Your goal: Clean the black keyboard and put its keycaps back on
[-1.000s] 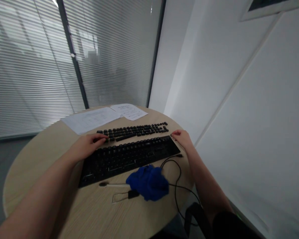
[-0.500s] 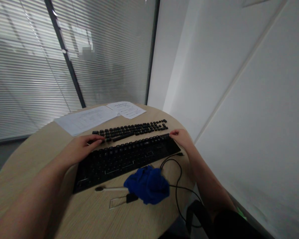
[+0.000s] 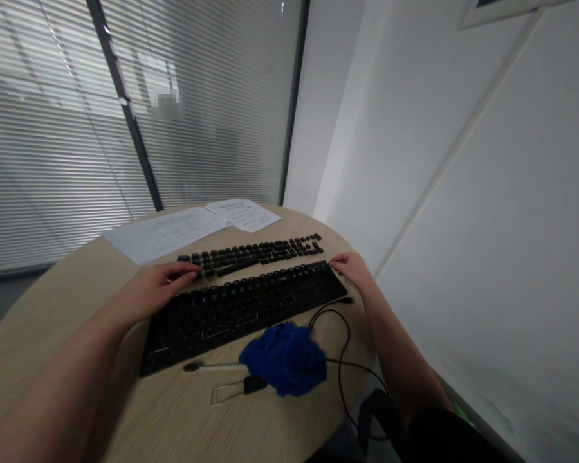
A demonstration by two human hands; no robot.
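A black keyboard (image 3: pixel 231 313) lies at a slant on the round table, its top row of keys in place and most of the rest bare. Behind it are rows of loose black keycaps (image 3: pixel 251 251), with a long space-bar cap (image 3: pixel 238 267) in front. My left hand (image 3: pixel 166 283) is over the keyboard's far left corner, thumb and fingers closed at the left end of the keycaps; what they hold is hidden. By the far right corner, my right hand (image 3: pixel 351 265) has its fingertips pressed together; anything between them is too small to make out.
A crumpled blue cloth (image 3: pixel 287 360) lies in front of the keyboard, beside a small brush (image 3: pixel 215 368) and a wire keycap puller (image 3: pixel 236 389). A black cable (image 3: pixel 347 334) loops at the right. Printed papers (image 3: pixel 174 233) lie at the back left, near white walls and blinds.
The view has shifted slightly. My right fingertips look a little further from the keyboard's corner; my left hand stays by the keycaps.
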